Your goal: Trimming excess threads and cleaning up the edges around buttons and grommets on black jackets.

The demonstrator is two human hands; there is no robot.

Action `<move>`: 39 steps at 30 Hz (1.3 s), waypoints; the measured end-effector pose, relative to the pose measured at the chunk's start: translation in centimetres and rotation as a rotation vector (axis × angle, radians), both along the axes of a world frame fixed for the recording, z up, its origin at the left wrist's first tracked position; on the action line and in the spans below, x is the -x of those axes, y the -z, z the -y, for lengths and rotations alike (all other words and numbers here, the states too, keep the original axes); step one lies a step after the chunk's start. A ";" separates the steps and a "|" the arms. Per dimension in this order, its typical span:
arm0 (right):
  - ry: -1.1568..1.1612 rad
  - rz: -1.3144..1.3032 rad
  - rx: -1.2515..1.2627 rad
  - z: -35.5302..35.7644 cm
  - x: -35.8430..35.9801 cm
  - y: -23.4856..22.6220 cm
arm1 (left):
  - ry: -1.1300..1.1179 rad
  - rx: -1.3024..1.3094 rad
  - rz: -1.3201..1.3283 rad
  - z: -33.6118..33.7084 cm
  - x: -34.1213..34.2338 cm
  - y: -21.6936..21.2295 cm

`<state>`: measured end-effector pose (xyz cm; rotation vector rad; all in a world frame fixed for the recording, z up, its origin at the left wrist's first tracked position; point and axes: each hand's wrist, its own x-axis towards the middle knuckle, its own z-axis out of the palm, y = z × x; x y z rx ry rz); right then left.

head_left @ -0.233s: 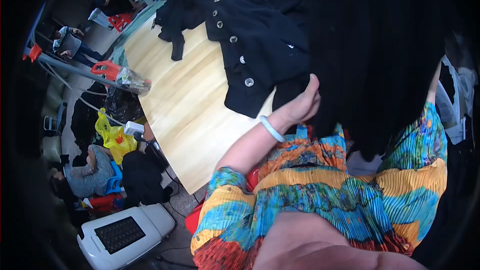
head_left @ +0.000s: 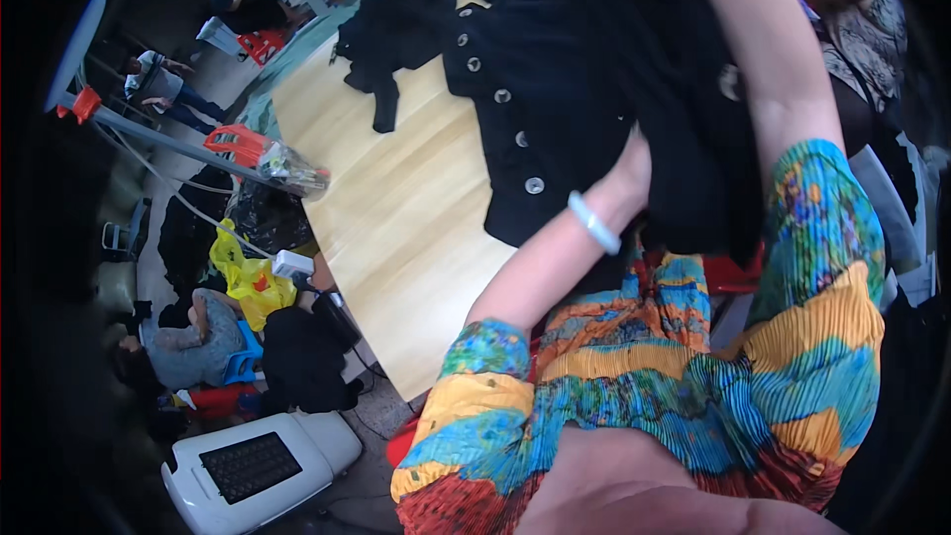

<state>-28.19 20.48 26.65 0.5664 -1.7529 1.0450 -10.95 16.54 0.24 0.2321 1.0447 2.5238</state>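
A black buttoned garment (head_left: 555,69) hangs partly over the light wooden table (head_left: 396,218) and partly in front of me. My left hand (head_left: 634,170), with a pale bangle (head_left: 594,223) on its wrist, is pushed into the garment's lower edge and grips the cloth; its fingers are mostly hidden. My right forearm (head_left: 768,59) rises bare across the garment toward the top of the picture, and its hand is out of view. My multicoloured pleated dress (head_left: 693,386) fills the lower right.
A second black garment (head_left: 386,20) lies at the table's far end. Left of the table are a metal pole with a red clamp (head_left: 238,144), a yellow bag (head_left: 248,277), a crouching person (head_left: 188,342) and a white appliance (head_left: 258,466). Another person (head_left: 862,20) stands at the right.
My left hand has slid further up under the black garment, hiding its fingers. My right forearm, covered by the cloth before, now shows raised across it.
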 end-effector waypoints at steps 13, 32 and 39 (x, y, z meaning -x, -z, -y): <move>0.291 0.783 -0.542 -0.2 6.8 30.7 | -1.008 1.627 -0.531 21.5 20.7 7.3; 0.126 0.830 -0.254 -1.5 5.9 31.7 | -0.643 2.215 -0.296 25.4 39.4 10.7; 0.125 0.758 -0.258 -1.8 5.8 32.1 | -1.090 1.634 -0.846 25.9 42.1 -0.4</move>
